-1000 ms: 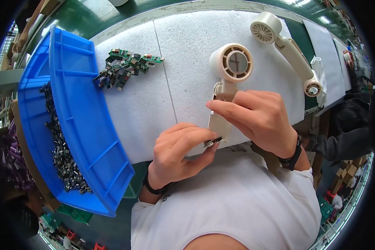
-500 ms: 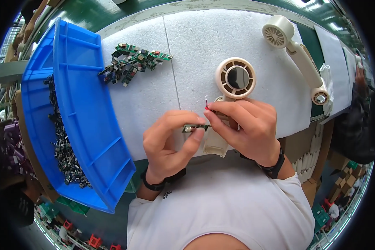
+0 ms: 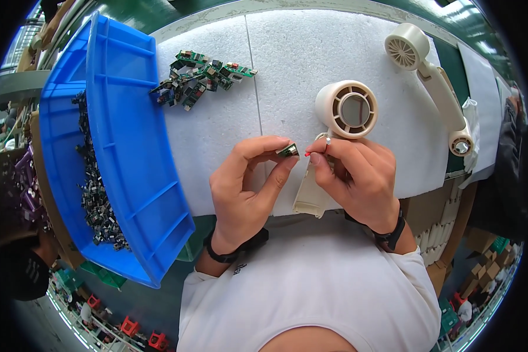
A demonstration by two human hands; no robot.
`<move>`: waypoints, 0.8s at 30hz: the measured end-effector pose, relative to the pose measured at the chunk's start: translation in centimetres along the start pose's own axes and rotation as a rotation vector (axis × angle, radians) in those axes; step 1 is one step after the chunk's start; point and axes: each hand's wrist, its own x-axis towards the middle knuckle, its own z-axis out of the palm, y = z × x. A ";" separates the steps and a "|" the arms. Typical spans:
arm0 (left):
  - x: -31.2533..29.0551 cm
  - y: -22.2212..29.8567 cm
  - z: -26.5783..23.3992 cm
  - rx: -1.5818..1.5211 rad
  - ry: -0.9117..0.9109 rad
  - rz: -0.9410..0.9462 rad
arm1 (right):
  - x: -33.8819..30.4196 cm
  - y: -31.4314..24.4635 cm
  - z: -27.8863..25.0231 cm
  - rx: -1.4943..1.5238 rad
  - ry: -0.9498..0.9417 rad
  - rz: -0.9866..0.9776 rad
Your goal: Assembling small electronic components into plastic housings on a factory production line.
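Note:
Between the fingertips and thumb of my left hand (image 3: 249,179) is a small green circuit board (image 3: 288,151), its end turned toward my right hand. My right hand (image 3: 361,179) pinches a thin lead wire; its red end (image 3: 307,154) pokes out toward the board, a small gap apart. A small white connector (image 3: 328,141) shows above the right fingers. Under that hand lies a cream handheld fan (image 3: 324,111) with a round ringed head. Its handle (image 3: 311,196) points toward me, partly covered by my fingers.
A pile of green circuit boards (image 3: 202,79) lies at the far left of the white foam sheet (image 3: 293,53). Left of it stands a blue bin (image 3: 132,105) with many small dark parts. Another cream fan (image 3: 437,88) rests at the right beside a white glove (image 3: 470,117).
The circuit board has been tilted and raised, and its end faces the wire. The right hand's red wire end now points left toward it. The fan head has turned slightly.

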 end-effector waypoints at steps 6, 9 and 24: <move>0.6 0.4 -0.6 0.091 -0.157 0.013 | -0.3 0.5 -0.1 0.067 0.039 0.002; 0.5 0.5 -0.6 0.100 -0.150 0.005 | -0.3 0.5 -0.3 0.100 0.049 0.008; 0.6 0.8 -0.6 0.101 -0.160 -0.047 | -0.4 0.6 -0.6 0.176 0.035 0.026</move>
